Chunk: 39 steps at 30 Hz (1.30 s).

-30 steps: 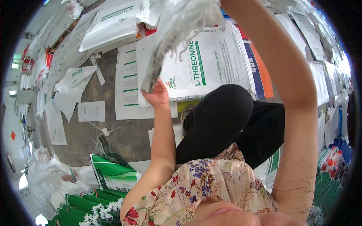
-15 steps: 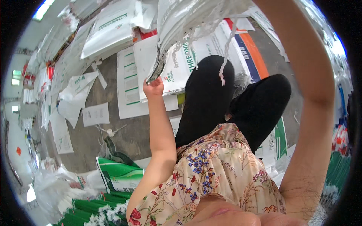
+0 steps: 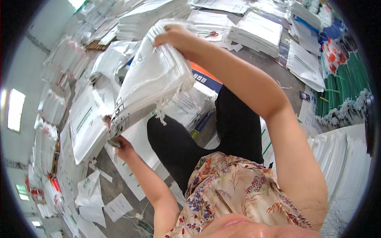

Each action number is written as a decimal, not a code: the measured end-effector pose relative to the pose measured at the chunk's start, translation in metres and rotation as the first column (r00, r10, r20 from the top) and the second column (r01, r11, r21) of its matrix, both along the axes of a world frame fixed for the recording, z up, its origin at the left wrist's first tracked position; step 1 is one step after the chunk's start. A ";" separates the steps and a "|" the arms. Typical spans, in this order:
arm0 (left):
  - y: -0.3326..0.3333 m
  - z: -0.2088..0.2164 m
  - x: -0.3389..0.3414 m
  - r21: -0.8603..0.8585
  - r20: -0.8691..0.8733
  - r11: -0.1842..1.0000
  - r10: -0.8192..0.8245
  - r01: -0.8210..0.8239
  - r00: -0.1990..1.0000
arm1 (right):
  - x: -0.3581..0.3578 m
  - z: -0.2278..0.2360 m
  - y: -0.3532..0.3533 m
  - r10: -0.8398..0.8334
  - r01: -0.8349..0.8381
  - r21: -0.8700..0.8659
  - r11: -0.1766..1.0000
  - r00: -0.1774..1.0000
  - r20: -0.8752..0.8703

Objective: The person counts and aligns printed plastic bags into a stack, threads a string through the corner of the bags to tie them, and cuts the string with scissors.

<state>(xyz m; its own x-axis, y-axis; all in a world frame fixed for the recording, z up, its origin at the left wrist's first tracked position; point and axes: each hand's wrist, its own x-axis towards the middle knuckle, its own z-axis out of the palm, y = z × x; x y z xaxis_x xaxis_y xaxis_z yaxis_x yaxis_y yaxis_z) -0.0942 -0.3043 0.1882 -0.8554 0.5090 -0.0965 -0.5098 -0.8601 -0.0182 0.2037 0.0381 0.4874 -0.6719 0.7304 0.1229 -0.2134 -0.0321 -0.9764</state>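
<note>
A thick bundle of white woven sacks [image 3: 152,77], with frayed strings along one edge, is raised in front of my knees. My right hand [image 3: 174,37] is closed over its far upper edge. At the near lower end my left hand [image 3: 124,146] grips the bundle's dark-printed edge; some of those fingers are hidden. Beneath the bundle, between it and my knees, lies a pile of sacks [image 3: 186,105] with an orange and dark blue sack [image 3: 208,81] beside it.
A white stack with green print [image 3: 89,119] stands left of the bundle. Red-handled scissors [image 3: 212,34] rest on a far stack, near another white stack [image 3: 258,31]. At right are a phone [image 3: 304,96], green sacks [image 3: 345,87] and white stacks [image 3: 337,158]. Paper scraps [image 3: 118,207] litter the floor.
My view has turned to the right. The bundle has come lower and tilted toward the left, and my right hand, previously out of the picture, now shows on its upper edge.
</note>
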 end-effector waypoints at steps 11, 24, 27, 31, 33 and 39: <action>0.034 0.041 -0.012 -0.616 -0.773 0.081 -0.252 -0.783 0.582 | -0.036 -0.144 0.044 0.070 -0.082 -0.395 0.915 0.997 -0.045; 0.069 0.049 -0.001 -0.910 0.110 0.348 -0.322 0.226 0.940 | -0.071 -0.187 0.085 0.290 -0.126 -0.396 0.910 0.875 0.388; 0.039 0.050 -0.027 -0.915 0.236 0.270 -0.247 0.301 0.940 | -0.073 -0.193 0.090 0.332 -0.178 -0.379 0.908 0.858 0.393; 0.065 0.106 -0.032 -0.944 0.323 0.068 -0.001 0.322 0.947 | -0.047 -0.163 0.088 0.235 -0.039 -0.468 0.883 0.900 0.367; 0.102 0.167 -0.014 -0.949 0.315 0.014 -0.048 0.316 0.948 | -0.016 -0.118 0.095 0.273 -0.046 -0.498 0.866 0.878 0.394; 0.114 0.329 0.014 -0.910 0.391 0.031 -0.271 0.414 0.879 | 0.069 0.023 0.121 0.080 0.228 -0.602 0.765 0.894 0.441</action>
<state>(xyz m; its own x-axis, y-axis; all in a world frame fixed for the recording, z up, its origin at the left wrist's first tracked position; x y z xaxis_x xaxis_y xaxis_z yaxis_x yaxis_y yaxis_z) -0.0805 -0.1904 0.5175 -0.5640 0.1544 -0.8112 -0.8089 0.0944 0.5804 0.2730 0.1595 0.5108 -0.4815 0.5837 -0.6538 0.1784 -0.6651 -0.7251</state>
